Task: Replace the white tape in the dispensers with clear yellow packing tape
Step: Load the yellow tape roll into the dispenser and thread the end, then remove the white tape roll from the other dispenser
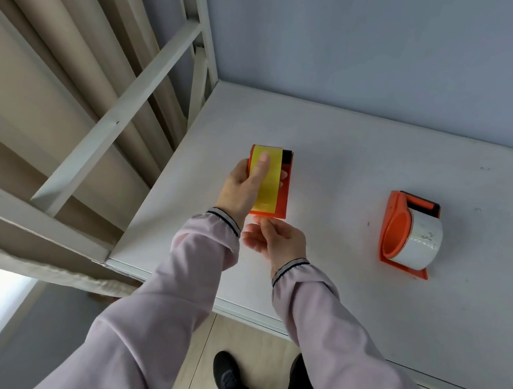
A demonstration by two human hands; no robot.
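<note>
The fingers of the left hand (241, 188) clamp an orange dispenser (284, 188) above the pale surface (354, 162), thumb pressed on its glossy yellow tape (268, 183). The right hand (274, 241) sits just below, fingers loosely curled and holding nothing I can make out. This dispenser looks reloaded. The second dispenser (394, 229), smooth orange plastic, lies well to the right with its shiny white tape (423, 244) roll unswapped, so roughly half remains.

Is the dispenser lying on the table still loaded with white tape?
Yes. The dispenser on the table lies on its side with a white roll still in it, untouched.
</note>
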